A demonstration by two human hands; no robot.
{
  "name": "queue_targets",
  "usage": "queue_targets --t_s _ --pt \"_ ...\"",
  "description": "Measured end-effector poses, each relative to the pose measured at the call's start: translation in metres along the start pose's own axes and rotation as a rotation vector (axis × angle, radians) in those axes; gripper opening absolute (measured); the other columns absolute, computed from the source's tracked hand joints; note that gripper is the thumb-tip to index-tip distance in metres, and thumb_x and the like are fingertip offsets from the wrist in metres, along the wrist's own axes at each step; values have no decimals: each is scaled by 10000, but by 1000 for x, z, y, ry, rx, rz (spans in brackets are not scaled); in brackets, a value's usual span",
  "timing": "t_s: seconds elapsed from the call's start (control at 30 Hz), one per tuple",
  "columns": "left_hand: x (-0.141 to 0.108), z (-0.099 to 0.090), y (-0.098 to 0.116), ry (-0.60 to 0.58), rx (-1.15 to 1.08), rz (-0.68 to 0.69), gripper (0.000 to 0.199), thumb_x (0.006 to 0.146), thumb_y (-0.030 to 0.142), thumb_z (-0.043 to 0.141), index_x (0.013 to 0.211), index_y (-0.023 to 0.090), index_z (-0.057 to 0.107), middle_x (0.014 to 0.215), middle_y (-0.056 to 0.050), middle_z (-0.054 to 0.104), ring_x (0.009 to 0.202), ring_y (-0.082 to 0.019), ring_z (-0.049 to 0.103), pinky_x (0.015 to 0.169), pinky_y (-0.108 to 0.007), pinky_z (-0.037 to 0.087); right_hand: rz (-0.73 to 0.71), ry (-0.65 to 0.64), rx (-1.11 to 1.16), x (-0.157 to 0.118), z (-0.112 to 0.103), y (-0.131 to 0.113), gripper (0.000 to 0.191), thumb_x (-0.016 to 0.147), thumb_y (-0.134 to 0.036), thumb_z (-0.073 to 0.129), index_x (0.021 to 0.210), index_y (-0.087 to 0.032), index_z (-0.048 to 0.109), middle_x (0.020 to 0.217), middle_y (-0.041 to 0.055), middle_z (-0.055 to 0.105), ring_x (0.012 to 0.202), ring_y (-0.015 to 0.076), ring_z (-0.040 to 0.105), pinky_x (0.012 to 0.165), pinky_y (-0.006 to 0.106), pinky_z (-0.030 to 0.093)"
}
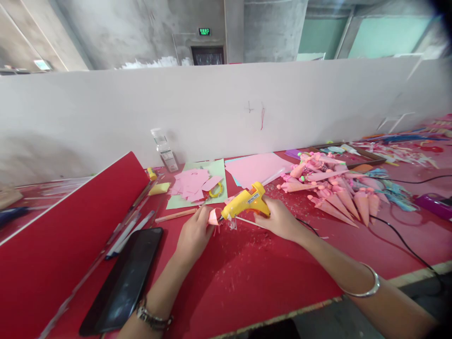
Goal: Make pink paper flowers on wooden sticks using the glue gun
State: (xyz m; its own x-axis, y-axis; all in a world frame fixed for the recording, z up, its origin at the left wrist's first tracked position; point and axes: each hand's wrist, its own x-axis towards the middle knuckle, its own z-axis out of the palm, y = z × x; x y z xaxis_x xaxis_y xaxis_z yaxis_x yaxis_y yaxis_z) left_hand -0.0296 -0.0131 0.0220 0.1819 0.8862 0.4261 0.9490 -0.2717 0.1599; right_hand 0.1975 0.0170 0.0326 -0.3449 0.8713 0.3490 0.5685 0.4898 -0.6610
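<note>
My right hand [278, 217] is wrapped round the handle of a yellow hot glue gun [243, 201], its nozzle pointing left. In my left hand [197, 230] is a small rolled pink paper cone [213, 216], pinched between the fingers. The nozzle tip sits at the cone's open end; whether it touches the paper I cannot tell. Behind my left hand, cut pink paper pieces [190, 184] lie heaped on a light green sheet [176, 201], with yellow-handled scissors [216, 189] among them.
A pile of pink paper cones [335, 188] lies to the right, near a black cord [399, 238]. At left are a dark phone [122, 282] and a red divider board [77, 230]. A clear bottle [165, 153] stands by the white partition [212, 108]. Glue scraps dot the red table [268, 287].
</note>
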Motion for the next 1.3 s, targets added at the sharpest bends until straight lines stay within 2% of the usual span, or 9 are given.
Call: queue_targets --t_s 0.17,0.33,0.53,0.67,0.83,0.97,1.07,1.2,1.3 --pt "1 -1 2 -38 18 -43 72 736 156 406 780 196 448 706 -19 527 685 -174 549 508 -209 333 -26 66 -203 2 -5 4 206 668 -221 491 861 -168 538 580 -3 555 498 128 502 452 206 310" --pt "1 1 1 -59 -1 -18 83 741 157 405 799 197 450 742 -24 546 693 -176 559 512 -210 339 -74 175 -362 3 -6 5 290 672 -230 491 953 -169 531 637 23 619 555 171 569 473 223 363" --pt "2 2 1 -67 -26 -42 102 729 159 425 820 197 453 763 -27 560 705 -175 561 527 -209 350 -174 343 -403 3 -4 8 347 699 -274 513 1033 -178 516 799 45 650 687 183 610 570 232 438" --pt "2 1 0 -79 -42 -58 71 730 168 437 793 197 452 747 -21 562 697 -167 556 532 -204 352 -190 390 -458 4 -7 12 355 707 -365 533 1006 -173 531 797 52 644 706 190 605 587 245 442" --pt "2 1 -1 -30 -54 -96 78 745 194 441 819 191 464 728 -21 562 674 -165 555 520 -209 344 -112 328 -561 10 -20 19 300 728 -384 517 939 -175 558 817 76 644 753 208 593 614 259 419" --pt "2 3 -1 -24 -67 -132 115 736 195 452 848 189 477 721 -20 566 649 -164 554 513 -213 346 101 288 -709 15 -38 31 347 717 -377 526 1010 -191 528 812 69 648 724 220 589 557 258 378" --pt "2 3 0 3 -96 -125 157 742 207 448 894 186 482 724 -23 569 643 -163 552 509 -215 346 231 203 -769 17 -55 47 388 694 -411 541 1023 -205 525 788 63 652 701 231 593 505 251 340" --pt "2 3 0 14 -124 -107 164 746 223 445 901 184 482 731 -26 572 647 -166 552 523 -221 362 247 43 -640 15 -71 69 428 663 -450 563 1017 -212 529 866 54 642 745 230 590 515 243 346" --pt "2 4 -1 26 -128 -107 153 740 222 448 883 182 482 714 -22 568 637 -165 548 523 -220 366 216 -59 -559 13 -74 81 378 647 -341 595 991 -193 541 907 54 619 752 207 581 558 239 369"
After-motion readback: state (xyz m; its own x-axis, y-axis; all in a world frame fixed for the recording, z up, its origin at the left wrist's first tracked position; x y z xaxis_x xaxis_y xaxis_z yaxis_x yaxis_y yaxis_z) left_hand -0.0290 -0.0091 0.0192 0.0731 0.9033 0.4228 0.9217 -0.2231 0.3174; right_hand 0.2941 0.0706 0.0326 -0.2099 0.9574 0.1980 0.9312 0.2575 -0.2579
